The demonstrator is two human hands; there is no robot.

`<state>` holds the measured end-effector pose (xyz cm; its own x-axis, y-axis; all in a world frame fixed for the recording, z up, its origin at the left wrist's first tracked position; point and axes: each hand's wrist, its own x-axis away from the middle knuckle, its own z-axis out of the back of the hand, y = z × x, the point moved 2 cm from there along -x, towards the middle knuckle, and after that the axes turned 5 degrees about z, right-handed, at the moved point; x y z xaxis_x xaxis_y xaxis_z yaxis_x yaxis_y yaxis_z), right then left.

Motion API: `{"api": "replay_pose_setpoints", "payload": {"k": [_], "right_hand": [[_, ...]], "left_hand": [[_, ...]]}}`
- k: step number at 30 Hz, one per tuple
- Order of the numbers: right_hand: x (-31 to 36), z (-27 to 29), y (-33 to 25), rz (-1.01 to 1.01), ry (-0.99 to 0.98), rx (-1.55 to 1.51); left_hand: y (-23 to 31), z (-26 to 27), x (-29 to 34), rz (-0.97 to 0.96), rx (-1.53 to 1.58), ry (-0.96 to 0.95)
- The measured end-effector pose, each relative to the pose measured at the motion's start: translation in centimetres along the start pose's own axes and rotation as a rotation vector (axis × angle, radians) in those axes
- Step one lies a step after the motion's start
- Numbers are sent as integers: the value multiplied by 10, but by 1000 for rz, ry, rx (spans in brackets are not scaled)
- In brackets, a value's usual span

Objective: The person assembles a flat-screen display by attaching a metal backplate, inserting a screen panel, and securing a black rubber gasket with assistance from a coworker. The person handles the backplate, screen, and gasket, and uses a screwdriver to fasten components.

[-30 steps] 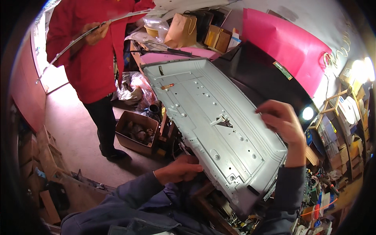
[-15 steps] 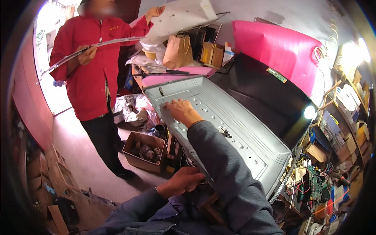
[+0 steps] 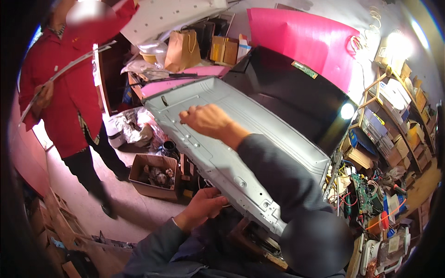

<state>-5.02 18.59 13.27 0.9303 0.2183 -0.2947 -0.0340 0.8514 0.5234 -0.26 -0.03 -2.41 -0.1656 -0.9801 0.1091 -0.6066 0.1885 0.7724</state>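
A large grey sheet-metal TV back panel (image 3: 218,162) lies aslant in front of me, with raised ridges, bosses and holes. At its near edge my left hand (image 3: 201,208) is closed, thumb and fingers pinching the rim. My right hand (image 3: 208,121) is over the far left part of the panel with its fingers curled in; whether anything is inside them is hidden. Behind the panel leans a dark TV screen (image 3: 287,102) with a small green label. To the left, a person in a red jacket (image 3: 65,88) holds a long thin metal strip (image 3: 69,69).
A cardboard box (image 3: 153,187) with crumpled stuff stands on the floor left of the panel. Pink foam sheeting (image 3: 301,44) rises behind the screen. On the right are circuit boards (image 3: 361,190), wires and crowded shelves (image 3: 408,106). A dark blurred round shape (image 3: 317,243) covers the lower right.
The view has shifted, so the panel sits further left. My right hand's fingers have curled in from a flatter pose. The person in red has lowered the strip's near end.
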Motion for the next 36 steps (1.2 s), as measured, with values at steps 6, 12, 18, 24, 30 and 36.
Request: {"api": "replay_pose_setpoints", "payload": {"k": [6, 12, 18, 24, 30, 36], "right_hand": [[108, 154, 20, -267, -63, -68], [267, 254, 26, -720, -96, 47], [381, 257, -9, -977, -204, 40], [451, 225, -26, -1028, -224, 1], [473, 205, -37, -1125, -394, -7], [428, 207, -50, -1037, -221, 86]], "left_hand": [[8, 0, -3, 56, 11, 108], [2, 2, -18, 39, 112, -5], [4, 5, -19, -15, 77, -36], [4, 4, -17, -49, 71, -24], [-3, 7, -19, -23, 75, -88], [-4, 12, -16, -43, 57, -41]]}}
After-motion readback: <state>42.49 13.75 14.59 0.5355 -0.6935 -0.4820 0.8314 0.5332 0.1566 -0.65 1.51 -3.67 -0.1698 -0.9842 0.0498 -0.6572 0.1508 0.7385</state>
